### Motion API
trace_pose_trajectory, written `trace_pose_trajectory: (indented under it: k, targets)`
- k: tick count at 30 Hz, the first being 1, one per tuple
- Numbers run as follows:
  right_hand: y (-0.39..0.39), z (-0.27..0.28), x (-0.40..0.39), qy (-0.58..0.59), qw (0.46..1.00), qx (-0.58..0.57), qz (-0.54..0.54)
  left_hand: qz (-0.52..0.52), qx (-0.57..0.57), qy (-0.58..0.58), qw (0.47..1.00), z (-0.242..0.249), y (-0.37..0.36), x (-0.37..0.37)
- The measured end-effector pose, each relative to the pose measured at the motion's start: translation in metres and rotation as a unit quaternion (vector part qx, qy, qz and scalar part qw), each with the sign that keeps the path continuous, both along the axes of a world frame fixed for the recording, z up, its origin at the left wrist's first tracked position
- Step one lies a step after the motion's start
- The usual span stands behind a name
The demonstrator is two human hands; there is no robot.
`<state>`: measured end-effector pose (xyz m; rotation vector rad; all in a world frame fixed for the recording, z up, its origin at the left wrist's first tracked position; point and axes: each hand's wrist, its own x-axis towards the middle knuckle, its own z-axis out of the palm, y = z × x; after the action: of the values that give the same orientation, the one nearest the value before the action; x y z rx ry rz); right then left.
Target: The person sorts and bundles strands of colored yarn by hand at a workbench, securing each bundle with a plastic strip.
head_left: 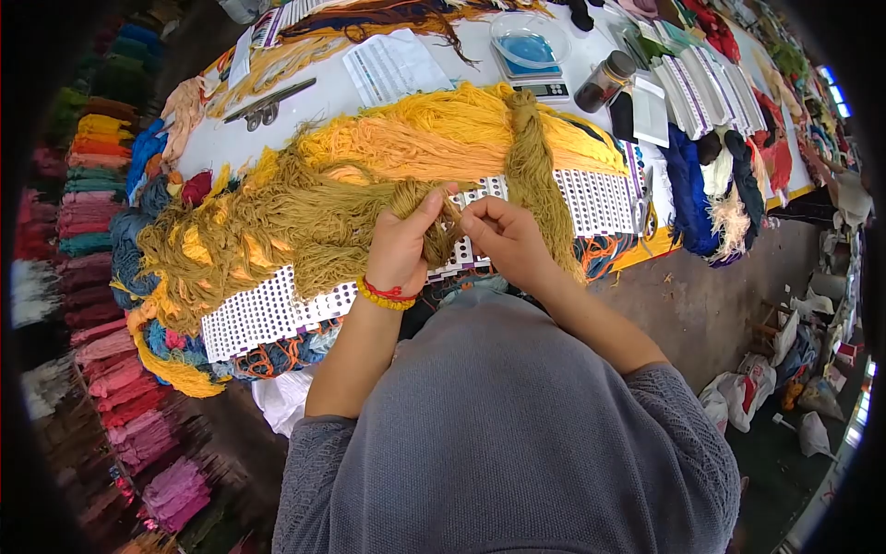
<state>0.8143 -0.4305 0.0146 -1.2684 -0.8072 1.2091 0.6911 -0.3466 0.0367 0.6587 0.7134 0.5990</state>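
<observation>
My left hand point(403, 242), with red and yellow bands at its wrist, is closed around the gathered end of an olive-green yarn hank point(341, 217). The hank's loose strands fan out leftward over the table. Close beside it, my right hand point(506, 238) pinches at the same gathered end, its thumb and forefinger together on what look like a few strands. A second olive hank point(530, 157), tied near its top, lies just beyond my right hand. Under both hanks are yellow and peach yarn point(397, 138) and white cards with rows of holes point(591, 203).
Toward the back stand a digital scale point(544, 90) with a clear bowl point(530, 42), a dark-lidded jar point(604, 81), a printed sheet point(395, 69) and a metal clip point(268, 106). Dark blue yarn point(692, 189) hangs over the right edge. Coloured yarn stacks point(101, 277) line the left.
</observation>
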Motion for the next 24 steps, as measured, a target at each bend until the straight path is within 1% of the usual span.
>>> trace_pose_trajectory:
  k: [1, 2, 3, 4, 5, 7, 11, 13, 14, 15, 16, 20, 22, 24]
  targets:
    - [-0.001, 0.002, -0.001, -0.003, 1.0, -0.015, -0.002, -0.001, 0.0, 0.0, 1.0, 0.0, -0.001, 0.0]
    - [-0.001, -0.001, -0.001, -0.003, 1.0, -0.015, -0.003, -0.01, 0.047, 0.014, 0.999, 0.0, -0.004, 0.001]
    - [-0.002, -0.005, -0.001, -0.028, 1.0, -0.01, -0.001, -0.019, 0.093, 0.028, 0.995, -0.001, -0.006, 0.001]
    - [-0.003, -0.007, -0.002, -0.052, 0.999, -0.005, 0.001, -0.02, 0.092, 0.028, 0.995, -0.002, -0.007, 0.001]
    - [-0.004, -0.006, -0.003, -0.052, 0.999, -0.005, 0.001, -0.022, 0.102, 0.03, 0.994, -0.002, -0.007, 0.001]
    - [-0.005, -0.003, -0.003, 0.013, 1.0, -0.005, -0.026, -0.023, 0.113, 0.032, 0.993, -0.002, -0.007, 0.0]
    - [-0.008, -0.004, -0.006, 0.021, 0.999, 0.005, -0.049, -0.021, 0.09, 0.028, 0.995, 0.003, -0.008, 0.0]
    - [-0.009, 0.004, -0.006, 0.118, 0.992, 0.007, -0.051, -0.017, 0.08, 0.031, 0.996, 0.006, -0.007, 0.0]
    - [-0.01, 0.008, -0.006, 0.118, 0.992, 0.007, -0.052, -0.03, 0.056, -0.002, 0.998, 0.007, -0.005, -0.002]
    - [-0.011, 0.013, -0.005, 0.192, 0.98, -0.008, -0.042, -0.042, 0.032, -0.034, 0.998, 0.008, -0.005, -0.002]
    - [-0.012, 0.016, -0.005, 0.265, 0.963, -0.022, -0.031, -0.043, 0.032, -0.034, 0.998, 0.01, -0.005, -0.002]
    - [-0.014, 0.007, -0.001, 0.288, 0.958, -0.004, -0.014, -0.055, 0.042, -0.023, 0.997, 0.013, -0.007, -0.002]
    - [-0.014, 0.012, -0.003, 0.232, 0.972, -0.025, -0.025, -0.059, 0.051, -0.018, 0.997, 0.012, -0.008, -0.002]
    - [-0.015, 0.014, -0.004, 0.212, 0.977, -0.023, -0.025, -0.06, 0.078, -0.008, 0.995, 0.011, -0.009, -0.002]
